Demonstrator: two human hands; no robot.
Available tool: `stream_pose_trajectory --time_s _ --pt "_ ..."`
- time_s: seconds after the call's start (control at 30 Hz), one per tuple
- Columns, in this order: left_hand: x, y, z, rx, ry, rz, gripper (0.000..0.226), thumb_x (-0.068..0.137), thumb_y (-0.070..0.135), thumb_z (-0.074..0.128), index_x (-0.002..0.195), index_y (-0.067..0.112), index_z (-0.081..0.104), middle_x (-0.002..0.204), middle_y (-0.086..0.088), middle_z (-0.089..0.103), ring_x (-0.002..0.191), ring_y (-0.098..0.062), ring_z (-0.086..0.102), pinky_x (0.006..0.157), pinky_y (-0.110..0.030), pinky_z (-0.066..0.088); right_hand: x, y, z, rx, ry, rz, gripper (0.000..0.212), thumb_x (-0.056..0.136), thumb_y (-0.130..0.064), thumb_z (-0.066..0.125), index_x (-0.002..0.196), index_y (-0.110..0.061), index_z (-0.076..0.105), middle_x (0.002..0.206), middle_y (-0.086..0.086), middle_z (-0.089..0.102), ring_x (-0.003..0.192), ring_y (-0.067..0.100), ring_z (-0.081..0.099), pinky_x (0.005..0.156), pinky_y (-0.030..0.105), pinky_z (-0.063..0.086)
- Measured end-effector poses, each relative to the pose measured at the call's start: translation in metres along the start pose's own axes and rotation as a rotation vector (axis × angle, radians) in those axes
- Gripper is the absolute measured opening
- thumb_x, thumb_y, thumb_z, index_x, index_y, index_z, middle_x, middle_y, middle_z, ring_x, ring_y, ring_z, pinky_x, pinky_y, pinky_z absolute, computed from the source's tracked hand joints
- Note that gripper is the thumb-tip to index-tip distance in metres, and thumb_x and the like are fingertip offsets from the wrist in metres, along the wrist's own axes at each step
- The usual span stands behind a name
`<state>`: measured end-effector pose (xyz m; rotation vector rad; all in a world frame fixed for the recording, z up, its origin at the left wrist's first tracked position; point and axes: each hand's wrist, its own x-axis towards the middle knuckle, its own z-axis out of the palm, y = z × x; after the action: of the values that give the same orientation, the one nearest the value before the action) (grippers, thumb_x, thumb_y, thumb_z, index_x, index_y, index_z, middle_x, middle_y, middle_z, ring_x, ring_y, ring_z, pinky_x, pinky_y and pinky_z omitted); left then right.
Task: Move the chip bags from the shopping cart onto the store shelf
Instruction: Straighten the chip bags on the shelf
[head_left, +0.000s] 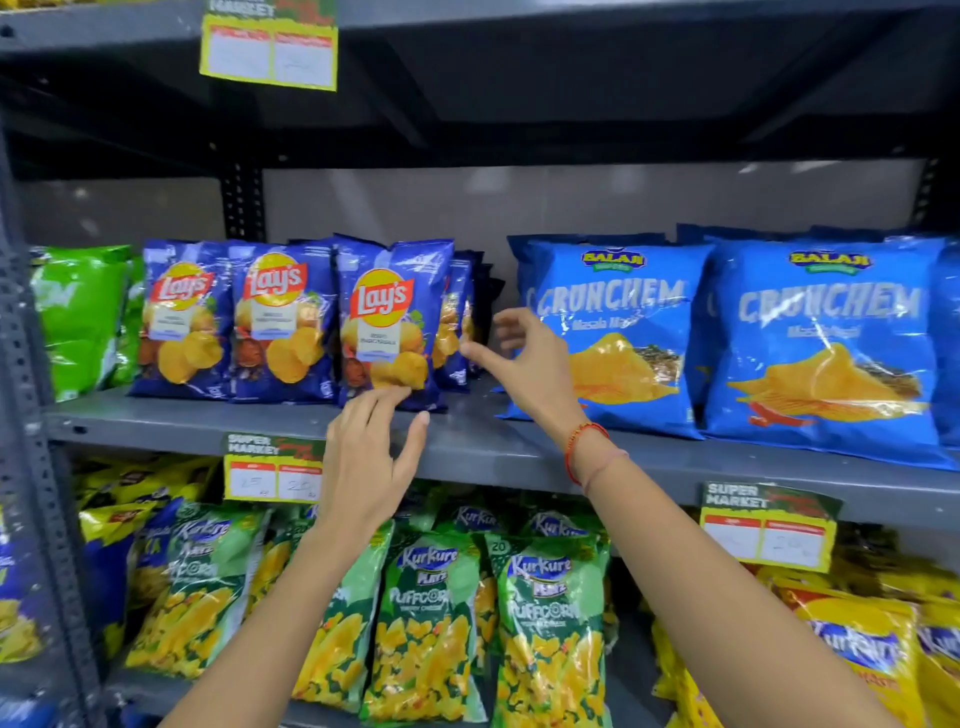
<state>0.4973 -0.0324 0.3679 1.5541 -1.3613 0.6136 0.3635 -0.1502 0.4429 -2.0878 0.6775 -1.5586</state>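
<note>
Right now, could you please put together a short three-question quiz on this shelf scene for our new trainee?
1. True or false: the left hand touches the bottom edge of the front Lay's bag.
2. Which bags stand right of the gap on the middle shelf?
A. Kurkure Puffcorn
B. Balaji Crunchem
C. green bags
3. Fill in: the right hand is open, and its wrist wears a ____ thread.

Key:
1. True.
2. B, the Balaji Crunchem bags; the Kurkure Puffcorn bags sit on the shelf below.
3. Red.
</note>
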Motion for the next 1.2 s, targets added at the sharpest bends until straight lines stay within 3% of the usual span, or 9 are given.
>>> stream_pose_trajectory --time_s 0.1,0.27,0.4,0.53,0.67,0.83,0.9,1.13,1.2 --pt "0.024 0.029 0.014 -0.155 0.008 0.028 0.044 0.091 0.043 0.041 0.120 0.013 0.055 0.120 -0.004 0.059 0.114 -0.019 0.050 0.095 -0.031 0.039 0.001 0.008 -0.040 -0.141 0.190 -0.084 0.046 0.078 -0.039 0.072 0.112 -0.012 0.059 0.106 0.001 0.060 0.103 0.021 0.056 0.085 0.027 0.046" --pt "0.066 0.066 0.048 -0.340 -0.054 0.006 0.045 0.093 0.045 0.043 0.125 0.016 0.050 0.128 -0.007 0.053 0.120 -0.021 0.046 0.097 -0.029 0.037 0.005 0.032 -0.098 -0.317 0.544 -0.013 0.063 0.075 -0.043 0.073 0.124 -0.009 0.052 0.125 0.013 0.053 0.117 0.031 0.046 0.095 0.035 0.036" --pt "0.109 0.084 0.082 -0.543 -0.193 -0.251 0.059 0.088 0.049 0.051 0.134 0.013 0.040 0.136 -0.011 0.046 0.121 -0.024 0.046 0.102 -0.034 0.035 0.015 0.049 -0.118 -0.095 0.371 0.265 0.095 0.067 -0.048 0.079 0.142 -0.012 0.033 0.139 0.012 0.046 0.128 0.027 0.046 0.106 0.040 0.040" --pt "0.139 0.091 0.104 -0.871 -0.474 -0.538 0.080 0.077 0.064 0.053 0.139 0.016 0.036 0.142 0.000 0.042 0.127 -0.018 0.042 0.108 -0.032 0.028 0.026 0.057 -0.128 0.275 0.168 0.528 0.101 0.068 -0.056 0.075 0.146 -0.017 0.025 0.125 0.002 0.060 0.099 0.012 0.064 0.082 0.027 0.055" --pt "0.142 0.089 0.111 -0.942 -0.571 -0.609 0.104 0.055 0.074 0.066 0.139 0.021 0.037 0.146 0.001 0.040 0.132 -0.019 0.038 0.110 -0.041 0.031 0.042 0.066 -0.133 0.413 0.043 0.555 0.090 0.068 -0.055 0.076 0.140 -0.016 0.039 0.135 -0.001 0.053 0.120 0.023 0.055 0.106 0.043 0.043" --pt "0.137 0.088 0.117 -1.216 -0.379 -0.578 0.049 0.066 0.034 0.080 0.109 0.020 0.062 0.102 -0.003 0.073 0.081 -0.014 0.073 0.056 -0.024 0.056 0.055 0.068 -0.128 0.466 0.066 0.393 0.066 0.066 -0.035 0.084 0.122 -0.015 0.057 0.117 0.004 0.070 0.102 0.022 0.070 0.090 0.038 0.056" --pt "0.136 0.088 0.116 -1.244 -0.307 -0.523 0.042 0.062 0.032 0.081 0.098 0.024 0.062 0.094 0.001 0.073 0.076 -0.013 0.073 0.053 -0.023 0.056 0.060 0.069 -0.127 0.453 0.077 0.335 0.063 0.063 -0.034 0.086 0.116 -0.016 0.059 0.110 0.001 0.072 0.092 0.015 0.073 0.074 0.028 0.060" --pt "0.127 0.088 0.122 -1.167 -0.304 -0.538 0.039 0.060 0.035 0.081 0.091 0.030 0.057 0.093 0.004 0.070 0.069 -0.007 0.072 0.050 -0.021 0.055 0.054 0.091 -0.121 0.443 0.130 0.373 0.065 0.065 -0.032 0.086 0.119 -0.009 0.057 0.114 0.011 0.071 0.080 0.011 0.074 0.062 0.022 0.059" --pt "0.125 0.089 0.121 -1.190 -0.319 -0.542 0.043 0.055 0.040 0.081 0.090 0.030 0.059 0.097 0.002 0.071 0.071 -0.007 0.072 0.051 -0.022 0.055 0.052 0.089 -0.121 0.409 0.141 0.374 0.067 0.064 -0.036 0.085 0.119 -0.011 0.056 0.117 0.012 0.070 0.089 0.017 0.073 0.073 0.030 0.061"
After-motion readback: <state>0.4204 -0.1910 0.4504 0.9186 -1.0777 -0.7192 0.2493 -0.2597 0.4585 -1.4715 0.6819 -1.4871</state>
